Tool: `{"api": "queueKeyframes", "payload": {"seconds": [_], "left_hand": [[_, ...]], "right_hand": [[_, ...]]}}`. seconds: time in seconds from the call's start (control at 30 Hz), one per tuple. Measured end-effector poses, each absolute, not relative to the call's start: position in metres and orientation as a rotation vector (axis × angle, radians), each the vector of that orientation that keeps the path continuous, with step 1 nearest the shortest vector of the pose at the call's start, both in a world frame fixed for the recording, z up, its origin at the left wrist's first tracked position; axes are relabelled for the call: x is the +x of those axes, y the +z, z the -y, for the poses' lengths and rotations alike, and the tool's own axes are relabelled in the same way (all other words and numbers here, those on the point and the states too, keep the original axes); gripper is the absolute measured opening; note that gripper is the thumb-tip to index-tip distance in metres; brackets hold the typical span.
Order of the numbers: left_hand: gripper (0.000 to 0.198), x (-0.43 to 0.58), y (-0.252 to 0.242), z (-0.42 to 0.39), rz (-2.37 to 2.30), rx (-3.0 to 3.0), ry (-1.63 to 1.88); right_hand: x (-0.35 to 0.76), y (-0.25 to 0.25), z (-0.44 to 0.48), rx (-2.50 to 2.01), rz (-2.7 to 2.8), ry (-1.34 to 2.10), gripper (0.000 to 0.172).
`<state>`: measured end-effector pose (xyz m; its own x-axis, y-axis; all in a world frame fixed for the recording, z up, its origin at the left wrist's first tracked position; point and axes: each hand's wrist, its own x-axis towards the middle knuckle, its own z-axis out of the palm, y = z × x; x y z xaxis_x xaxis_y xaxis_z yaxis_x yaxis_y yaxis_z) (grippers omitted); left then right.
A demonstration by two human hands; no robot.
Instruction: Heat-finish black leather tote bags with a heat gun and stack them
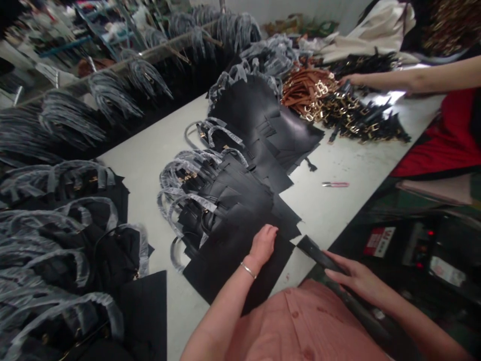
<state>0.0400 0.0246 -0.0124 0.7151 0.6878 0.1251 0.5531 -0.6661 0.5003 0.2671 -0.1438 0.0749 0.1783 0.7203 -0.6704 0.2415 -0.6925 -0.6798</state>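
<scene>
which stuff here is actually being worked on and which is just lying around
In hand:
- left hand pressing on the stack of black leather panels
- right hand resting on a black strap piece at the table edge

Lying about:
- pink-handled tool on the white table
- brown and black buckled straps, where another person's hand reaches
- wrapped-handle bag pieces at left

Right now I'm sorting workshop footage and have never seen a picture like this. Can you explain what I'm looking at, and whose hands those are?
This is one picture from a camera worn on a person's head, looking down at their own bare hands. The left hand presses flat on a stack of black leather pieces with wrapped handles, lying on a white table. The right hand rests on a dark strap at the table's edge. A pink pen-like tool lies nearby. At the far end, another person's hand reaches into a pile of buckled straps.
</scene>
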Motion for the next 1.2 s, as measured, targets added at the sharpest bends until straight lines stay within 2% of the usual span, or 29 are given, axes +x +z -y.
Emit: {"api": "queueKeyframes", "payload": {"seconds": [0.13,0.3,0.43,0.57,0.73,1.0,1.2], "left_hand": [[0.017,0.055,-0.017,-0.009,-0.562,2.691,0.162],[0.016,0.067,-0.012,-0.015,-0.351,2.764,-0.034],[0.015,0.079,-0.010,-0.014,-0.357,2.715,-0.049],[0.015,0.089,-0.008,-0.003,-0.558,2.634,-0.054],[0.017,0.095,-0.005,0.003,-0.834,2.434,-0.016],[0.015,0.076,-0.014,-0.009,-0.943,2.150,0.251],[0.028,0.060,-0.019,-0.004,-0.916,1.987,0.483]], "right_hand": [[0.263,0.069,0.151,-2.004,0.875,1.522,0.070],[0.265,0.069,0.153,-2.035,0.811,1.450,0.067],[0.266,0.070,0.154,-2.047,0.791,1.460,0.069],[0.265,0.066,0.157,-2.014,0.766,1.523,0.074],[0.266,0.062,0.159,-2.009,0.761,1.501,0.073],[0.261,0.072,0.152,-1.994,0.814,1.525,0.073],[0.251,0.074,0.139,-1.901,0.947,1.602,0.063]]}}
